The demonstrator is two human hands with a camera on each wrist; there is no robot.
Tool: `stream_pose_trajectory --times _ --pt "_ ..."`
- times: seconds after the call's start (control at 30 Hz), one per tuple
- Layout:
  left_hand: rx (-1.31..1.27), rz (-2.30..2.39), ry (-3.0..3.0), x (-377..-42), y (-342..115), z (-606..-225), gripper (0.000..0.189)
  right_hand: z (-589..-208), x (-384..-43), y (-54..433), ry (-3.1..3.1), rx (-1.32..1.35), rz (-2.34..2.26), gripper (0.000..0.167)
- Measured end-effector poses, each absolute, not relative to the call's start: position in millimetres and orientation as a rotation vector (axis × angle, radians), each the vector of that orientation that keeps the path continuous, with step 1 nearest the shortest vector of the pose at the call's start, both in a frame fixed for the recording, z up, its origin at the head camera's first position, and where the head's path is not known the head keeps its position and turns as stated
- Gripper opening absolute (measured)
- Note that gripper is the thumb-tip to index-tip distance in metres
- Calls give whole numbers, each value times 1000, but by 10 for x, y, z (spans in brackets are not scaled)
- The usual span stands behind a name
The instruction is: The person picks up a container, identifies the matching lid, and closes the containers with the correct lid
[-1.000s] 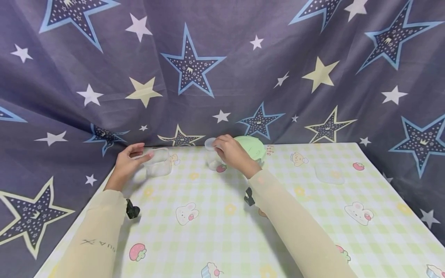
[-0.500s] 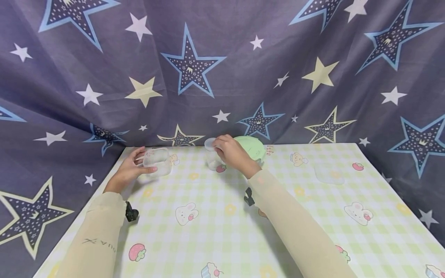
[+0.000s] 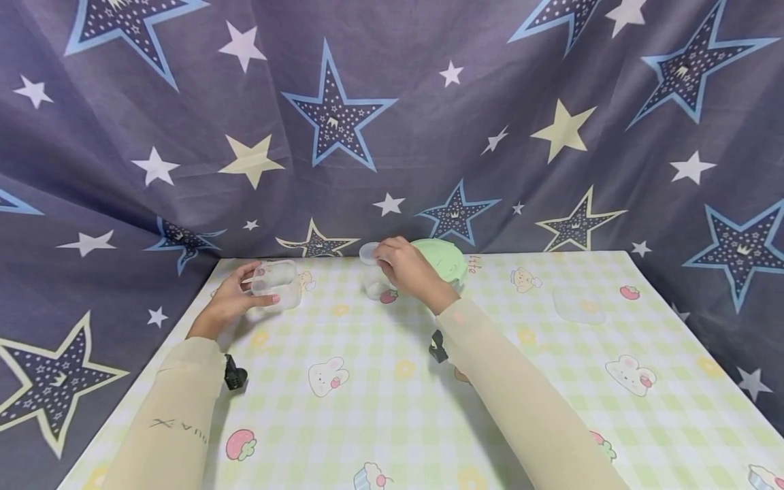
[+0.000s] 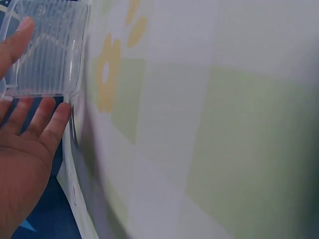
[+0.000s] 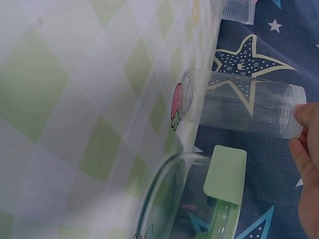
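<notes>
At the back left of the table, my left hand grips a clear plastic box, thumb along the near side and fingers at the far side. Ribbed walls show on the box in the left wrist view, with the fingers bent toward its edge. My right hand pinches the whitish lid of a clear cylindrical jar. The jar stands upright on the table at the back middle, its lid on top. Nothing shows inside the jar.
Just right of the jar sits a clear bowl with a light green lid, partly hidden by my right hand. A thin transparent sheet-like piece lies farther right on the checked tablecloth. A star-patterned curtain hangs behind the table.
My left hand has moved in from beside the clear box and closed its fingers and thumb around it. My right hand stays at the jar's lid.
</notes>
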State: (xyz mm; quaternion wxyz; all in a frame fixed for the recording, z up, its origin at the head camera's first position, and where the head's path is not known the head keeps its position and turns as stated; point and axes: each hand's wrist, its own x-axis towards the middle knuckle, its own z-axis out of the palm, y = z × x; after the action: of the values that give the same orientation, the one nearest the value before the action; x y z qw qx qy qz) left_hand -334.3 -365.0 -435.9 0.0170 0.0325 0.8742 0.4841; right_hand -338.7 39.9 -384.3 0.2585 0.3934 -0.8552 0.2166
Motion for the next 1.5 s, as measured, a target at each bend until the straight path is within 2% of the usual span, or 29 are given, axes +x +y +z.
stream_pose_trajectory --times 0.7,1.13,1.5 --pt "139 1487 2770 -3345 -3482 -4252 109 -3774 -3365 375 -2397 1055 448 18" --pt "290 1431 2774 -3311 -3326 -4233 105 -3679 -3349 338 -2529 1029 234 18" --pt "496 1424 2687 -3141 -3134 -4105 101 -3638 -3329 351 -2542 1060 222 18"
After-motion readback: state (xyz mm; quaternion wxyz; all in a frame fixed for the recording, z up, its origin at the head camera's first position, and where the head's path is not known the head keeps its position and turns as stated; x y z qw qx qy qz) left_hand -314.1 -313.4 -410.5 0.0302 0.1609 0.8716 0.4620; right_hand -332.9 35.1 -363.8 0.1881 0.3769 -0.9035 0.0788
